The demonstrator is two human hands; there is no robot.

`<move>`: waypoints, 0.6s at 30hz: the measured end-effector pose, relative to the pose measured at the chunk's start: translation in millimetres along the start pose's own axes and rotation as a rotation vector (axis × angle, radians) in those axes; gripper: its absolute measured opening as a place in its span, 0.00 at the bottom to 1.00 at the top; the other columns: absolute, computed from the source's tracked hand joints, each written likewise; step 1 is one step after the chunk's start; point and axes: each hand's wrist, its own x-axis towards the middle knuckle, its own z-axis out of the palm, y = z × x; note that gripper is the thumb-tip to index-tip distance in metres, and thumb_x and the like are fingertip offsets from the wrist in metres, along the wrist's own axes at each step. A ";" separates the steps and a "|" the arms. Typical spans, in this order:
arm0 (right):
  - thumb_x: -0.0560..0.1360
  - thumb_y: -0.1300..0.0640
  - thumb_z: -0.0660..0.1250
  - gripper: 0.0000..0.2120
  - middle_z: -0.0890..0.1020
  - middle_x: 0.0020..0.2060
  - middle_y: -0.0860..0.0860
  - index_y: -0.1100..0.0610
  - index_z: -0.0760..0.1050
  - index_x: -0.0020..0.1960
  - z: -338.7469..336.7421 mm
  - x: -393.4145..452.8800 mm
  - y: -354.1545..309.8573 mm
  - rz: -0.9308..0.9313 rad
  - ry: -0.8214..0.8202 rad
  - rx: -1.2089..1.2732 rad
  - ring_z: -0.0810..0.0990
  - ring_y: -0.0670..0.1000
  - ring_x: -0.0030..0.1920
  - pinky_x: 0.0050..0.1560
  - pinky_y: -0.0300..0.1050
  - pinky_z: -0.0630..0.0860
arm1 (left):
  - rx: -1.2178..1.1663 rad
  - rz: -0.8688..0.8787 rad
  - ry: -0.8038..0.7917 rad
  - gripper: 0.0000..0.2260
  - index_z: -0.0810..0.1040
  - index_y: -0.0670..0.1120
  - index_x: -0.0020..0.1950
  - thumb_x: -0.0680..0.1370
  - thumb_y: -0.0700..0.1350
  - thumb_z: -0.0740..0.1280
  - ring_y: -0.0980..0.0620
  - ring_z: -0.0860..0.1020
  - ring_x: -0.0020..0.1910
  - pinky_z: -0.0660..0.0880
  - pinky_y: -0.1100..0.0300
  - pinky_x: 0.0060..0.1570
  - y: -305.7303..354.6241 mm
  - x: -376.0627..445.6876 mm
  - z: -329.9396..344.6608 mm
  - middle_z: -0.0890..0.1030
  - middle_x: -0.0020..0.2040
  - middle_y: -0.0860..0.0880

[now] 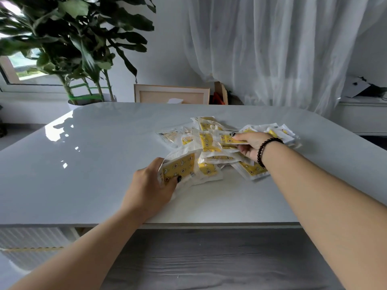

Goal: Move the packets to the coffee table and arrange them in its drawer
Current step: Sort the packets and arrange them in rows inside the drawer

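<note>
Roughly a dozen flat packets point(211, 143), crinkly clear-white film with yellow print, are heaped overlapping on a glossy white table point(94, 164); exact count can't be told. One near-edge packet point(178, 167) is gripped by the left hand point(150, 185). Another is pinched atop the pile by the right hand point(251, 145), beaded bracelet point(265, 148) worn.

both bare forearms extend forward from the lower edge of the view. left hand point(149, 186): fingers curled, thumb pinching with a dark-painted nail showing. right hand point(250, 146): reaching farther, fingers curled in a grip, a dark beaded bracelet point(267, 147) at the wrist.
</note>
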 end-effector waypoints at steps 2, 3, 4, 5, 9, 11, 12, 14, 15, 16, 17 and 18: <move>0.73 0.63 0.70 0.07 0.77 0.39 0.52 0.61 0.74 0.49 10.4 9.0 5.6 0.056 -0.005 -0.168 0.76 0.47 0.37 0.35 0.36 0.75 | 0.003 0.007 -0.001 0.16 0.74 0.50 0.59 0.73 0.48 0.71 0.54 0.76 0.39 0.72 0.71 0.33 -1.9 2.3 0.3 0.81 0.49 0.50; 0.72 0.61 0.72 0.13 0.78 0.42 0.53 0.62 0.74 0.54 14.8 9.8 5.6 0.072 -0.006 -0.272 0.77 0.49 0.39 0.36 0.38 0.75 | 0.004 0.012 -0.003 0.16 0.74 0.50 0.60 0.73 0.48 0.71 0.54 0.76 0.39 0.71 0.72 0.33 -3.0 3.6 0.5 0.81 0.50 0.50; 0.72 0.59 0.73 0.18 0.78 0.46 0.55 0.62 0.73 0.58 19.3 9.5 4.1 0.058 0.009 -0.397 0.77 0.51 0.42 0.38 0.39 0.75 | 0.003 0.014 -0.006 0.17 0.74 0.50 0.60 0.73 0.48 0.71 0.54 0.76 0.39 0.71 0.73 0.33 -3.9 5.0 0.4 0.81 0.51 0.50; 0.71 0.56 0.73 0.21 0.76 0.51 0.55 0.61 0.71 0.61 24.4 8.9 0.8 0.023 0.032 -0.543 0.76 0.52 0.44 0.40 0.40 0.75 | 0.002 0.013 -0.003 0.17 0.74 0.50 0.61 0.73 0.48 0.71 0.54 0.76 0.40 0.71 0.73 0.33 -4.8 6.7 0.5 0.81 0.51 0.50; 0.67 0.47 0.76 0.40 0.69 0.67 0.56 0.61 0.62 0.71 39.1 3.0 -0.8 -0.106 0.219 -0.927 0.70 0.56 0.66 0.63 0.47 0.72 | 0.016 0.003 0.022 0.16 0.75 0.50 0.60 0.73 0.48 0.71 0.55 0.76 0.40 0.70 0.74 0.33 -8.7 11.0 2.7 0.82 0.51 0.50; 0.62 0.45 0.78 0.43 0.66 0.69 0.58 0.59 0.64 0.70 40.6 1.1 10.9 -0.144 0.359 -0.957 0.66 0.58 0.69 0.67 0.51 0.68 | 0.012 -0.011 0.026 0.16 0.75 0.50 0.59 0.73 0.48 0.72 0.54 0.76 0.41 0.72 0.70 0.35 -9.4 10.4 5.4 0.82 0.50 0.51; 0.61 0.45 0.79 0.42 0.66 0.68 0.58 0.57 0.65 0.68 40.5 -2.8 17.8 -0.183 0.414 -0.933 0.65 0.59 0.69 0.66 0.51 0.68 | 0.004 -0.018 0.024 0.16 0.75 0.50 0.59 0.73 0.48 0.72 0.54 0.76 0.41 0.75 0.67 0.37 -8.8 10.0 6.3 0.82 0.50 0.51; 0.61 0.48 0.79 0.36 0.71 0.64 0.57 0.57 0.68 0.64 38.2 -10.5 29.6 -0.305 0.434 -0.822 0.70 0.59 0.64 0.59 0.51 0.73 | -0.017 -0.030 0.018 0.16 0.75 0.50 0.59 0.72 0.48 0.72 0.53 0.77 0.42 0.78 0.62 0.40 -7.7 9.4 5.9 0.81 0.49 0.51; 0.62 0.51 0.78 0.30 0.75 0.58 0.56 0.58 0.71 0.60 35.9 -16.0 33.9 -0.383 0.414 -0.753 0.74 0.58 0.59 0.53 0.49 0.75 | -0.035 -0.040 0.015 0.16 0.75 0.51 0.59 0.72 0.48 0.72 0.53 0.78 0.42 0.78 0.61 0.41 -7.9 9.2 5.0 0.81 0.48 0.52; 0.63 0.54 0.78 0.22 0.77 0.50 0.54 0.59 0.73 0.52 32.8 -22.9 38.2 -0.458 0.390 -0.695 0.76 0.56 0.51 0.45 0.46 0.75 | -0.061 -0.051 0.012 0.16 0.75 0.51 0.59 0.72 0.47 0.72 0.52 0.79 0.43 0.78 0.61 0.41 -8.4 8.5 3.4 0.80 0.48 0.52; 0.64 0.55 0.77 0.17 0.76 0.41 0.52 0.58 0.71 0.44 29.6 -31.4 42.0 -0.519 0.370 -0.673 0.75 0.54 0.42 0.36 0.43 0.71 | -0.086 -0.057 0.006 0.16 0.75 0.51 0.59 0.72 0.47 0.72 0.52 0.79 0.44 0.78 0.62 0.41 -9.5 7.3 2.3 0.80 0.48 0.53; 0.63 0.56 0.76 0.17 0.72 0.34 0.50 0.57 0.67 0.38 24.8 -40.5 46.1 -0.573 0.353 -0.668 0.71 0.52 0.36 0.31 0.42 0.66 | -0.102 -0.059 -0.002 0.16 0.75 0.51 0.59 0.72 0.46 0.72 0.51 0.79 0.46 0.77 0.62 0.41 -10.3 5.3 1.6 0.80 0.48 0.53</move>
